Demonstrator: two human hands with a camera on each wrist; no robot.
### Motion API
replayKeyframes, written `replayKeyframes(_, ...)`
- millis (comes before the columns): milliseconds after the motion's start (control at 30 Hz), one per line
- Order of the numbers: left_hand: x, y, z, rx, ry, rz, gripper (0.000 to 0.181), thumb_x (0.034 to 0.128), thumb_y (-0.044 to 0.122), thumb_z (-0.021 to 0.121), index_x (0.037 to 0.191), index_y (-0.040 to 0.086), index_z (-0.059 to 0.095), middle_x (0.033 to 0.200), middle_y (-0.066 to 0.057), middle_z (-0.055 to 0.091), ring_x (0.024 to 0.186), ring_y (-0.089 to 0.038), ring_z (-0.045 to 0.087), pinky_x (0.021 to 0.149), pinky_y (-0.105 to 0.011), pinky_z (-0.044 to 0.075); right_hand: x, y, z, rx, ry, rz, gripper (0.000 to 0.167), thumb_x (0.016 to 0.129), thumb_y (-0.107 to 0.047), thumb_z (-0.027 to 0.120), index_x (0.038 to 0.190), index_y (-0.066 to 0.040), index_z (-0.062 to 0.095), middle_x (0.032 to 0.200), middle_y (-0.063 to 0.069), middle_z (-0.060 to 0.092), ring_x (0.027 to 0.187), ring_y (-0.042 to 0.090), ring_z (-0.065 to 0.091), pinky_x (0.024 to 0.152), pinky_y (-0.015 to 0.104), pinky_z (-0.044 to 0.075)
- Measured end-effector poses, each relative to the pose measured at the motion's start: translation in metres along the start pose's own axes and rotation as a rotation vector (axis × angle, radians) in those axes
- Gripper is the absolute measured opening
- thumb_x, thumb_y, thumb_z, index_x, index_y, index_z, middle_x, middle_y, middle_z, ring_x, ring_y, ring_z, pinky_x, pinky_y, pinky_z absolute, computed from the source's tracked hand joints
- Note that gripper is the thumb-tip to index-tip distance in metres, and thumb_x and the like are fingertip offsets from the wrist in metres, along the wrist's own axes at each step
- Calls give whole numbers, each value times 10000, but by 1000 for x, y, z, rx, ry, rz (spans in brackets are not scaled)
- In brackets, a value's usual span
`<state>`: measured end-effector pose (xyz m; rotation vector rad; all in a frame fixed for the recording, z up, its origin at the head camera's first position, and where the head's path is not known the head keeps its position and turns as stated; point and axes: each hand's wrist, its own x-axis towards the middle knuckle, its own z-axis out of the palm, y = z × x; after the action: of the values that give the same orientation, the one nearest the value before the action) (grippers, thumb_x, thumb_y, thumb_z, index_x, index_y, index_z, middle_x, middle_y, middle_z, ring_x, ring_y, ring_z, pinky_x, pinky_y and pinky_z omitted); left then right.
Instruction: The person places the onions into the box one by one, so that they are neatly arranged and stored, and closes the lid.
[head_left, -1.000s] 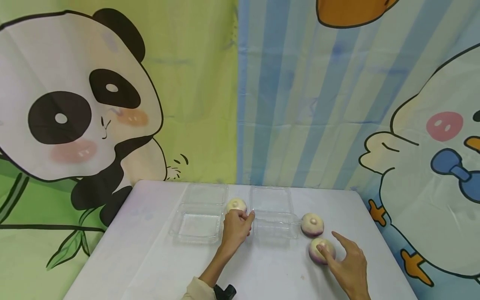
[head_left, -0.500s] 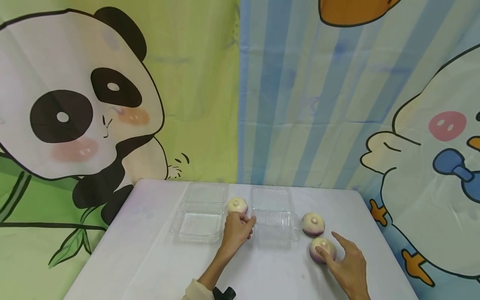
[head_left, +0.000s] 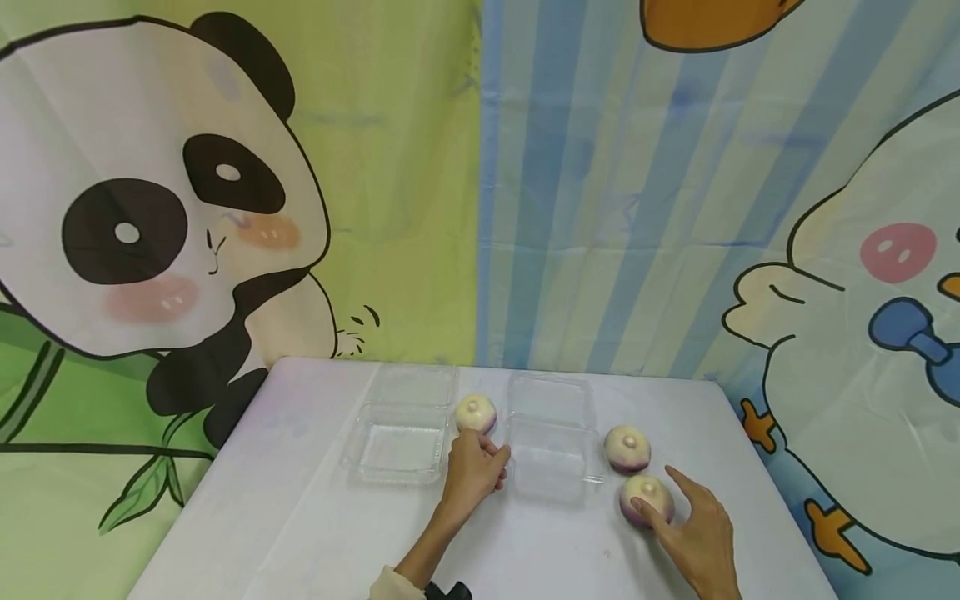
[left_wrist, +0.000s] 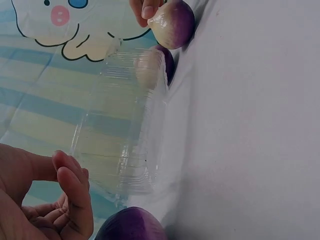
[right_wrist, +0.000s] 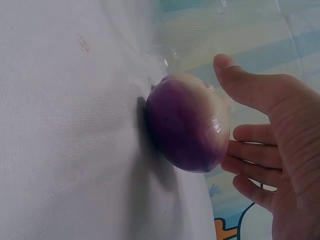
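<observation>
My left hand [head_left: 471, 471] hovers near the left edge of the right clear plastic clamshell box [head_left: 551, 467], fingers loosely curled and thumb near the index fingertip; nothing shows between them. That box lies with its lid [head_left: 551, 398] folded back. Just beyond the hand sits a round purple-and-cream vegetable [head_left: 476, 412], like a turnip or onion. My right hand [head_left: 697, 533] has thumb and fingers spread beside a second such vegetable [right_wrist: 187, 125]; the right wrist view shows a gap between them. Behind that one stands a third vegetable [head_left: 627, 449].
Another clear clamshell box [head_left: 397, 446] lies opened at the left. All stand on a white-covered table [head_left: 300, 517]. A printed curtain [head_left: 405, 208] hangs directly behind the table's far edge.
The right clamshell box, tilted before, has settled flatter and its lid has shifted slightly right. My left hand has barely moved; my right hand stays beside the vegetable.
</observation>
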<state>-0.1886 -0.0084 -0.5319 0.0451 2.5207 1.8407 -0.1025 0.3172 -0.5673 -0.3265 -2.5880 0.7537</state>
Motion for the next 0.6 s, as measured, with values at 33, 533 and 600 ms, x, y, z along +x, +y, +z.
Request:
replayKeyframes(33,-1,0,0,-6,-5,-3,221,944,59,716,727,20,698,525,-11,671,380,-66,590,416,-257,549,0,1,0,1,4,-3,775,762,-331,1011,1367,42,702,1327,353,714,1211,586,670,1019,761,510)
replayKeyframes(533,-9,-2,4,-46,-40,-28,170,921,-6,683,751,-15,678,512,-39,677,370,-96,622,404,-333,585,-2,3,2,13,-13,-18,817,725,-291,1031,1377,62,687,1334,360,707,1210,586,672,1015,750,524)
replayKeyframes(600,-9,-2,4,-46,-48,-26,173,923,-10,680,751,-19,681,514,-46,680,372,-105,630,405,-335,587,-2,3,3,14,-15,-17,824,723,-294,1033,1379,63,685,1333,360,708,1210,587,673,1012,749,526)
